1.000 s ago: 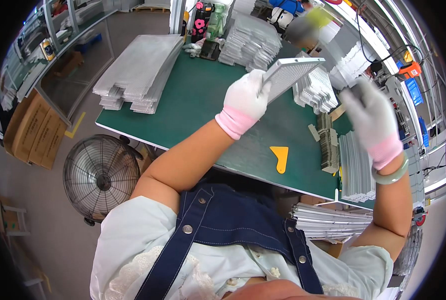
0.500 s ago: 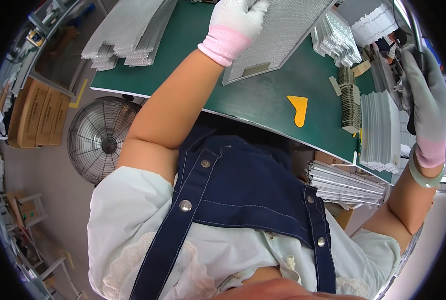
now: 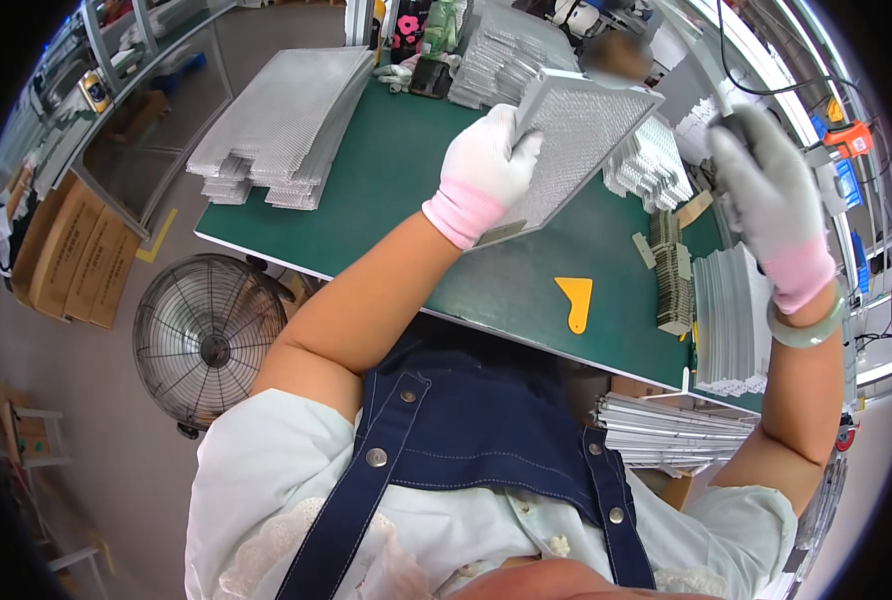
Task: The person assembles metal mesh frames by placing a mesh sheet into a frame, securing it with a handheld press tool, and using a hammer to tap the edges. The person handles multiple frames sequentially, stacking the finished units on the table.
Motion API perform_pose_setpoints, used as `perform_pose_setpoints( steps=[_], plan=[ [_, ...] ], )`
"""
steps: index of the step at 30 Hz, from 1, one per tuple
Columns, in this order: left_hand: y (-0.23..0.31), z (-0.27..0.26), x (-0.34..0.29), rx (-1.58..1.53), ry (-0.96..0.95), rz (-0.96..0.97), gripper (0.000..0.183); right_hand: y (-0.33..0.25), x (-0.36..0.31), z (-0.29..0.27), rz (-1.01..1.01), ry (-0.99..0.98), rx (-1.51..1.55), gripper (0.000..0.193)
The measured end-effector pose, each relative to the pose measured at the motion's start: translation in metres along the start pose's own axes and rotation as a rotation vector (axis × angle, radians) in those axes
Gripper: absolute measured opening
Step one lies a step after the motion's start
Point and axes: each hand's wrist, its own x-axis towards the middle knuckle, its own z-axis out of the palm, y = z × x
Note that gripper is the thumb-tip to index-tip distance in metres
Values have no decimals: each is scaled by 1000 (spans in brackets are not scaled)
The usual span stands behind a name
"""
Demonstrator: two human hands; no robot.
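My left hand (image 3: 486, 165), in a white glove with a pink cuff, is closed on the edge of a framed silver mesh panel (image 3: 576, 140). The panel stands tilted over the green table (image 3: 416, 130). My right hand (image 3: 771, 190), gloved the same way, is raised over the right end of the table. Its fingers are smeared by motion, so what they hold, if anything, cannot be made out. Below it is a stack of pale thin strips (image 3: 731, 320). A yellow scraper (image 3: 576, 303) lies near the front edge.
Silver mesh sheets (image 3: 276, 120) are piled at the left, with more mesh (image 3: 646, 165) at the right. A row of small grey-brown pieces (image 3: 672, 275) lies beside the strips. A floor fan (image 3: 211, 335) stands left of the table. An orange tool (image 3: 849, 140) is at far right.
My right hand has moved left and inward from the far right edge, where a dark long thing was at its fingers. The view has shifted, showing more of the table's back. My left hand still grips the panel.
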Motion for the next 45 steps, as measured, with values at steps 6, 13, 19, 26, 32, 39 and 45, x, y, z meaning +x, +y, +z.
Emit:
perform_pose_setpoints(
  steps=[6, 13, 19, 26, 32, 39, 45],
  plan=[
    [3, 2, -1, 16, -17, -25, 24, -2, -2, 19, -172, -185, -464, 22],
    [9, 1, -7, 31, -6, 5, 22, -12, 3, 5, 45, 25, 46, 23],
    [8, 3, -9, 37, 1, 17, 21, -13, 4, -6, 74, 52, 149, 24],
    [11, 2, -12, 22, -5, 18, 19, -1, -7, 12, -99, -39, -45, 21],
    [20, 3, -16, 30, -33, 24, 19, 7, -11, 10, -90, -268, -342, 24],
    [15, 1, -5, 23, 59, 140, 20, 13, -41, -15, 213, -80, 280, 20],
    [38, -17, 15, -69, -148, -127, 22, 63, -89, -25, 306, -94, 394, 26]
  ],
)
